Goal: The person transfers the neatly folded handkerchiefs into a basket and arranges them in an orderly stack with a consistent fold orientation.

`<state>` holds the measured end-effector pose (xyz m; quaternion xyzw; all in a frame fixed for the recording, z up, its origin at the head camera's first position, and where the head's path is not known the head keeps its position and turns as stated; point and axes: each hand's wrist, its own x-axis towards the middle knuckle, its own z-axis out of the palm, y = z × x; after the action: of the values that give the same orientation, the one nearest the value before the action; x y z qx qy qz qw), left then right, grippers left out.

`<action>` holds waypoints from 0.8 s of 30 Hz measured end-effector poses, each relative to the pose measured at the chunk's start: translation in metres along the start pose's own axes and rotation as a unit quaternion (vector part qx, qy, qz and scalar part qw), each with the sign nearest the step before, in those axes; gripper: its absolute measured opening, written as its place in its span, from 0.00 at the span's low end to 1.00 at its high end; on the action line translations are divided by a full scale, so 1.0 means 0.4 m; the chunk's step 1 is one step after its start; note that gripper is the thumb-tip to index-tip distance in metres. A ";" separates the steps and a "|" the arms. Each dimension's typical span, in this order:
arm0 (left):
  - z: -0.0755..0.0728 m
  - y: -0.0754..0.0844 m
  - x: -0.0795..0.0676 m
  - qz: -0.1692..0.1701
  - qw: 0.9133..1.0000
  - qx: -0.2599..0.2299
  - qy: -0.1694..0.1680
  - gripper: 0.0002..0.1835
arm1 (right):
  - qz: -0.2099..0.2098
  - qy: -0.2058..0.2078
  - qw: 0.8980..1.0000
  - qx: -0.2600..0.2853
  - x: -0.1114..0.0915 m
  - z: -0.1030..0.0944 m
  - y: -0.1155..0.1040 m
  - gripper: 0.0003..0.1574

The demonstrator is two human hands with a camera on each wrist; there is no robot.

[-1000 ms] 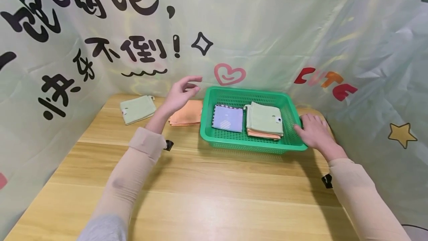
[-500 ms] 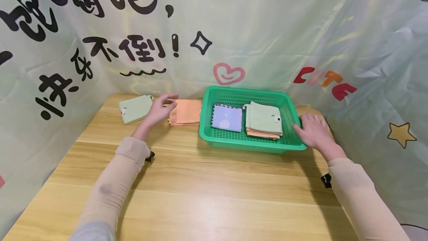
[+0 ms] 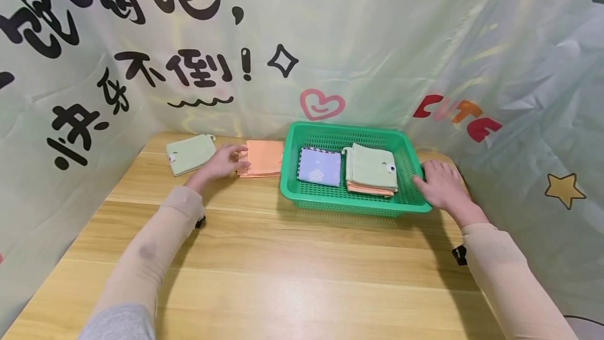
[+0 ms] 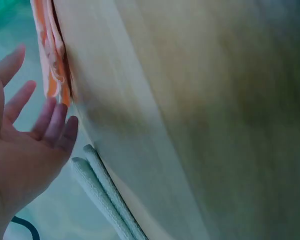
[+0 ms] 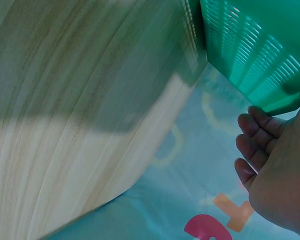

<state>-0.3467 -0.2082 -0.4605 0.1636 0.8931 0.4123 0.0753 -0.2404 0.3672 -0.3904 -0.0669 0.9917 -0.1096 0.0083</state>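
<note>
My left hand (image 3: 222,161) is at the left edge of a folded orange cloth (image 3: 265,158), fingers loosely bent and spread. In the left wrist view, the fingertips are close beside the layered edge of the orange cloth (image 4: 49,47); whether they touch it is unclear. A folded pale green cloth (image 3: 190,154) lies left of this hand. My right hand (image 3: 442,185) holds the right rim of a green plastic basket (image 3: 349,204), thumb over the rim, the other fingers outside. In the right wrist view these fingers (image 5: 255,145) hang bent beside the basket wall.
Inside the basket lie a folded purple cloth (image 3: 320,167) with a checked edge and a stack topped by a pale green cloth (image 3: 373,166) with orange below. The wooden table (image 3: 292,261) meets a printed fabric backdrop (image 3: 377,41) behind and at both sides.
My left hand has moved left and down from above the orange cloth to that cloth's left edge. The right hand and the basket have stayed in place.
</note>
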 end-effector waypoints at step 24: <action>0.016 0.009 0.015 0.014 0.993 0.079 -0.085 0.30 | -0.002 0.007 1.000 -0.002 -0.003 -0.002 -0.004 0.36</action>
<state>-0.3497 -0.1994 -0.4617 0.2156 0.9108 0.3262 0.1322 -0.2392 0.3658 -0.3892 -0.0681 0.9918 -0.1084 0.0012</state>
